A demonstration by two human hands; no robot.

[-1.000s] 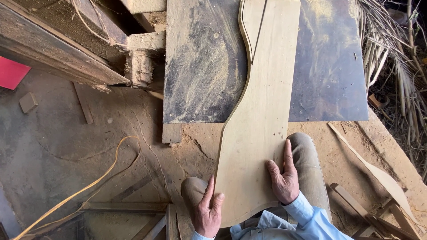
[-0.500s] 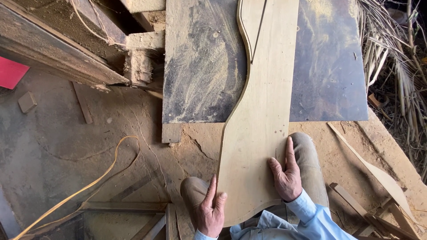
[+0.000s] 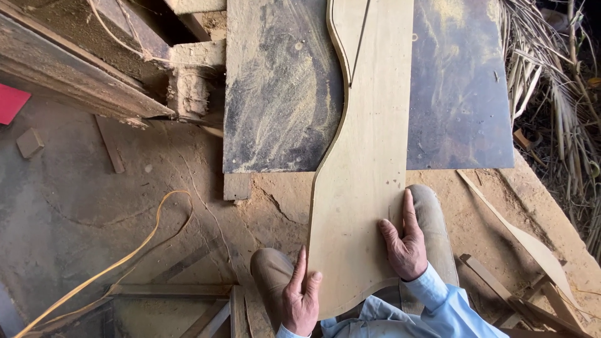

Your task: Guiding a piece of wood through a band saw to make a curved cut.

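keep the left hand [image 3: 299, 300] flat along the wooden board's [image 3: 366, 169] 9 o'clock edge and the right hand [image 3: 405, 244], fingers spread flat, pressing it toward 12 o'clock on the dusty counter [image 3: 282, 94].

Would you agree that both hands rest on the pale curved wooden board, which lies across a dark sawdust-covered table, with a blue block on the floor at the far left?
Not quite: the block at the far left is red, not blue, as the head view shows. The rest holds: the left hand and right hand rest on the pale curved board, which lies across the dark, sawdust-covered table.
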